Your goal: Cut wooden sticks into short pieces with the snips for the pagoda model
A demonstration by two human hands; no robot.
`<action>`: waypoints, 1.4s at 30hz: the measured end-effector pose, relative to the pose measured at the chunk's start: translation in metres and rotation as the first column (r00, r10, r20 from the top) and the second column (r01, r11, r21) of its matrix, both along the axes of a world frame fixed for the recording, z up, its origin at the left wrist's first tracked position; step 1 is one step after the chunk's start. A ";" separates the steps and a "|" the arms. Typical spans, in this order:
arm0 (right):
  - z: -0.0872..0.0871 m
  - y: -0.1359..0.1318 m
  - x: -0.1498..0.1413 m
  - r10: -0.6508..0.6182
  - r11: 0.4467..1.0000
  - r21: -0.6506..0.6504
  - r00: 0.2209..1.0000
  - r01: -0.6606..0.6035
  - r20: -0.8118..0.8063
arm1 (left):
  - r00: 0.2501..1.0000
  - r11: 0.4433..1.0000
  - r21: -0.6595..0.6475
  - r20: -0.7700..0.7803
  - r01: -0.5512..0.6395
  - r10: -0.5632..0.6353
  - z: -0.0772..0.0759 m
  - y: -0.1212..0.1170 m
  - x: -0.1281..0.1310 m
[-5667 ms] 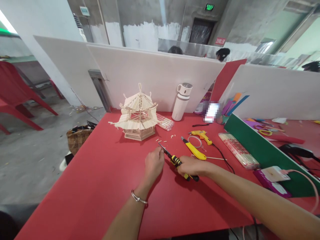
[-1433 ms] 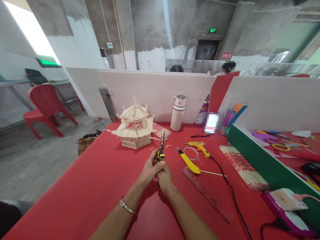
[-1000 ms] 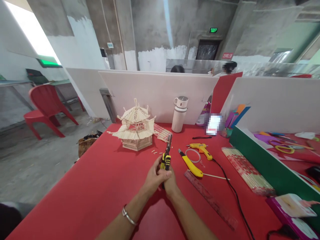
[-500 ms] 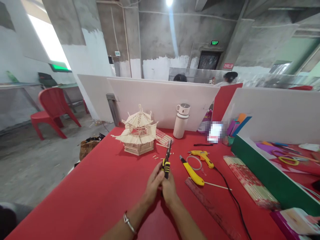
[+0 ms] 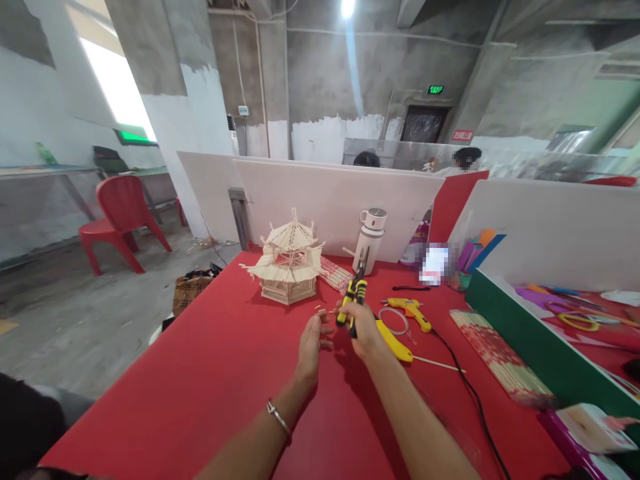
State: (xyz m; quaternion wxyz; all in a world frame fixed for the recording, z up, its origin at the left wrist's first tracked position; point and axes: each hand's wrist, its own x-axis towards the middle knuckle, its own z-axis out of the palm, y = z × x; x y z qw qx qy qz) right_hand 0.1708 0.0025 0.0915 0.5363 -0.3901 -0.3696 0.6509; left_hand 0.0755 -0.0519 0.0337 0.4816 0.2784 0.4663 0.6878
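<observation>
My right hand [image 5: 364,328] grips a pair of pliers [image 5: 359,292] by its yellow and black handles, with the jaws pointing up and away. A short pale stick [image 5: 349,252] shows just left of the jaws; I cannot tell what holds it up. My left hand [image 5: 311,343] is empty, fingers apart, a little left of the pliers. Beyond it stands a pagoda model [image 5: 289,263] built of thin wooden sticks. Beneath my right forearm lies a yellow utility knife [image 5: 395,341], partly hidden.
A white thermos [image 5: 369,240] stands behind the pliers. To the right lie a yellow glue gun [image 5: 410,312] with its black cord, a coil of clear tubing [image 5: 393,321] and bundled sticks [image 5: 500,353]. A green divider [image 5: 530,353] edges the red table [image 5: 200,380]. White panels [image 5: 310,193] rise behind.
My hands have come apart. The pliers have moved up and right in my right hand, and my left hand has let go of them. My right forearm now covers the ruler.
</observation>
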 end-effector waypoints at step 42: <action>-0.055 -0.043 0.005 0.141 0.970 0.125 0.902 -0.208 0.407 | 0.997 0.992 -0.127 -0.067 0.027 -0.036 0.072 0.053 -0.017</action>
